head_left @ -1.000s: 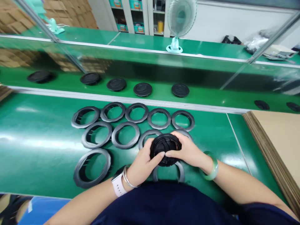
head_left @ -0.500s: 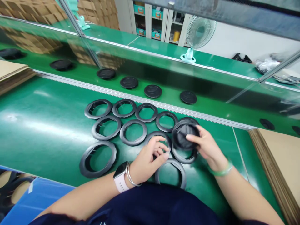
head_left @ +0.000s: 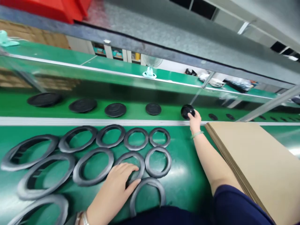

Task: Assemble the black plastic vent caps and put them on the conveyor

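Observation:
My right hand reaches far out over the green belt, fingers closed on a black round disc that is tilted up. My left hand is lower down, at a black ring on the green table; its thumb and fingers are apart and curved over the ring. Several other black rings lie flat in rows, among them one ring just right of the left hand and another ring below it.
Black discs lie spaced along the belt behind a metal rail. Stacked cardboard sheets lie at the right. A metal beam crosses overhead, with a red bin at upper left. A small fan stands behind.
My right hand has carried the black disc from above the rings out over the belt. My left hand has moved down onto a ring. The view has turned right.

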A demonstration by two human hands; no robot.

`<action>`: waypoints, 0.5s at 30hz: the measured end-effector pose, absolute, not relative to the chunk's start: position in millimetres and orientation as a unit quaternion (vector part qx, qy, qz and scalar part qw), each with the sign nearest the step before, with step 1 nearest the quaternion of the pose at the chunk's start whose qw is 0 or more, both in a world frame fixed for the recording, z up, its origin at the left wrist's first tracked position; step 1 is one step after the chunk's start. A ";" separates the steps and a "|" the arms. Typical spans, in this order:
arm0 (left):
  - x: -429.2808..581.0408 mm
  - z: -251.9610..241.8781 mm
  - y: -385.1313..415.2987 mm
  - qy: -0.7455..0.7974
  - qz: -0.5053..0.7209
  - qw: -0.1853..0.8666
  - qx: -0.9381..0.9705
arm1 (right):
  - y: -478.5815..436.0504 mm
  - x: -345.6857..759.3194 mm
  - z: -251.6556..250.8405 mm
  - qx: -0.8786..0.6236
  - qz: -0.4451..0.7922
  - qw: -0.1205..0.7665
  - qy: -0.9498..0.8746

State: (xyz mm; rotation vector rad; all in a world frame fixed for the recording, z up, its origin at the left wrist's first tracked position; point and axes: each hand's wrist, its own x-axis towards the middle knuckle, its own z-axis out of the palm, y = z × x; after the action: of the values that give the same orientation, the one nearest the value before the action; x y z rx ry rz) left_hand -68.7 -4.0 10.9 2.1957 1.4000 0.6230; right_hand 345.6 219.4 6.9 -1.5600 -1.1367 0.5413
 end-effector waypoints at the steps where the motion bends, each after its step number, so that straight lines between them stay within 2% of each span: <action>1: -69.9 7.9 -3.6 0.508 0.227 0.220 0.801 | 224.4 349.8 5.4 -0.661 0.203 0.511 -0.510; 8: -75.3 -5.3 0.7 0.500 0.205 0.205 0.816 | 226.2 357.9 -20.1 -0.699 0.095 0.314 -0.636; 12: -65.7 7.5 2.4 0.512 0.197 0.237 0.802 | 205.0 359.4 -15.8 -0.693 0.048 0.261 -0.670; 15: -52.9 23.3 -8.2 0.526 0.209 0.258 0.783 | 208.2 332.8 -10.2 -0.660 0.011 0.255 -0.706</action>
State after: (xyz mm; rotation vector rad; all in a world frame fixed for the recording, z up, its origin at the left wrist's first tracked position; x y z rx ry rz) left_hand -52.9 -8.2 23.3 2.1239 1.4251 0.5680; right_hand 332.8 208.2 -10.2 -1.7935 -1.9173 0.0297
